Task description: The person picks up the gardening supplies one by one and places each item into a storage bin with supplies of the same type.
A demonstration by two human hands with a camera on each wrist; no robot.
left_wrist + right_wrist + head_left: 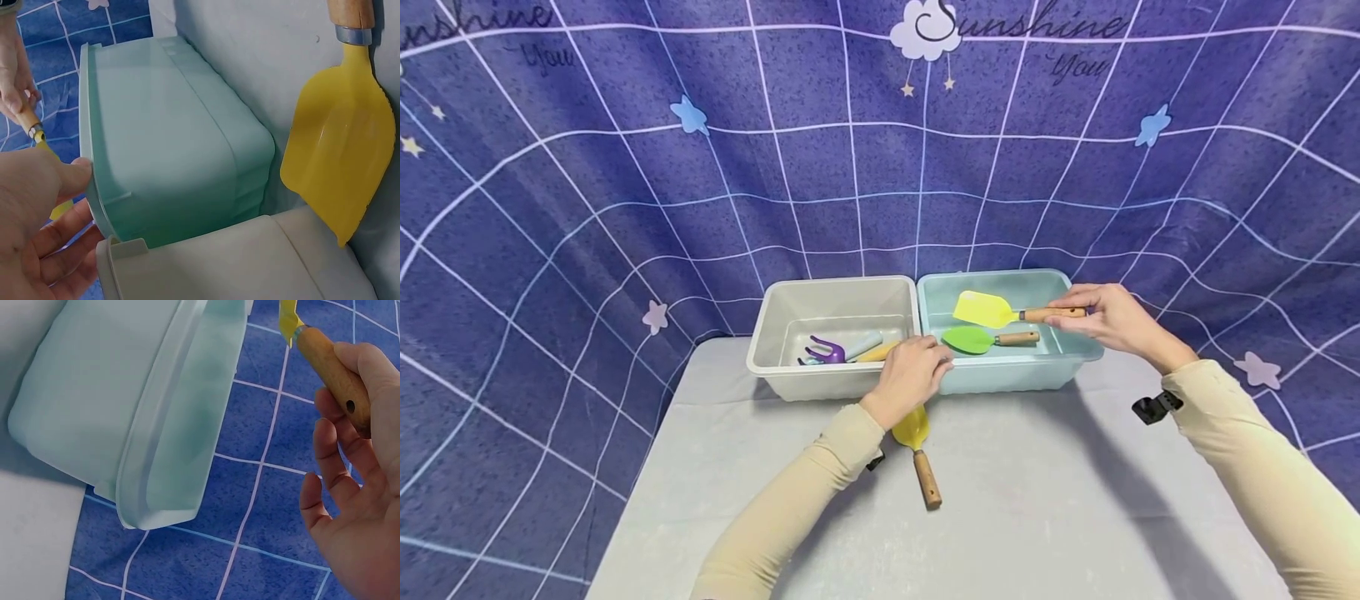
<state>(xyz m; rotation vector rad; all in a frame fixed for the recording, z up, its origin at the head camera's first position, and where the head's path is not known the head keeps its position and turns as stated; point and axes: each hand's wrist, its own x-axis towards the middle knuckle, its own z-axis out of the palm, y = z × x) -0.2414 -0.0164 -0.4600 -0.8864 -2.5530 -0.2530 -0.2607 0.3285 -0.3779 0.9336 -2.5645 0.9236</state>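
Head view: light pinch on a yellow shovel above the teal bin

We see the right hand (1108, 315) pinching the wooden handle of the yellow shovel (985, 309) between thumb and forefinger; the right wrist view shows the lower fingers bent but clear of the wood. The blade hangs over the teal bin (1000, 377), which stands along the far edge of the tabletop (1037, 517), and the green trowel (967, 339) lies inside. We judge that so light a hold could let the round handle roll; the blade would then twist, knock the rim or clatter onto the green trowel.

The left hand (910, 371) rests where the two bins meet, its fingers relaxed against the teal bin's rim and no tool in them. If it leaned hard there, we think the near walls could tip or the bins slide apart, since so few things weigh them down.

A yellow trowel (912, 429) lies on the tabletop before the bins, handle pointing to the near edge. Its tip is by the wall of the grey bin (820, 385); we cannot tell whether they touch. With the left wrist so close above, a low sweep could spin the trowel towards that near edge. In the grey bin, the purple fork (829, 353) lies among other tools, so its prongs might snag a neighbour if one were lifted
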